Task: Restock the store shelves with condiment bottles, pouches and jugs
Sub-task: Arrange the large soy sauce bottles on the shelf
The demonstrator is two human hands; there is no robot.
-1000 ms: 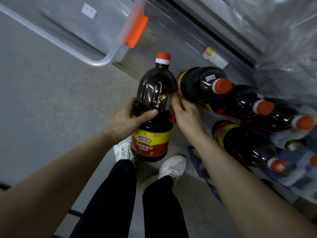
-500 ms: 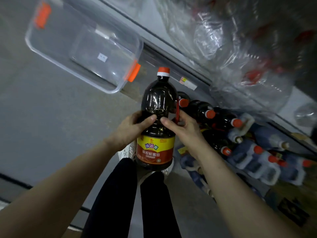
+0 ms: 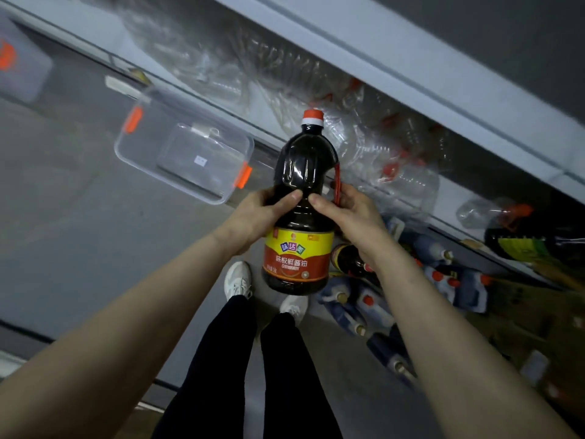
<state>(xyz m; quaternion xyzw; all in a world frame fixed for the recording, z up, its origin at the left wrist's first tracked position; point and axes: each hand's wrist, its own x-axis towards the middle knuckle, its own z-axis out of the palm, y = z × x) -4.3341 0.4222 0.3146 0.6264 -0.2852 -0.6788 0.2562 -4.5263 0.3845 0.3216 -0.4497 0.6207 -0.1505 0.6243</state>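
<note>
A large dark soy sauce bottle point(image 3: 300, 217) with a red cap, a red side handle and a yellow-and-red label is held upright in mid-air at the centre. My left hand point(image 3: 256, 213) grips its waist from the left. On the right side, my right hand point(image 3: 345, 210) grips the waist with its fingers round the red handle. Below and to the right, more dark bottles point(image 3: 351, 264) and blue jugs point(image 3: 357, 308) lie on the floor.
An empty clear plastic bin point(image 3: 186, 160) with orange latches sits on the grey floor at the left. Grey shelves point(image 3: 427, 74) run diagonally above, holding clear plastic-wrapped empty bottles point(image 3: 364, 144). My legs and white shoes point(image 3: 237, 280) are below the bottle.
Both hands have lifted the bottle up from the floor pile toward the shelves. The view has tilted up, so the floor bottles now sit lower right.
</note>
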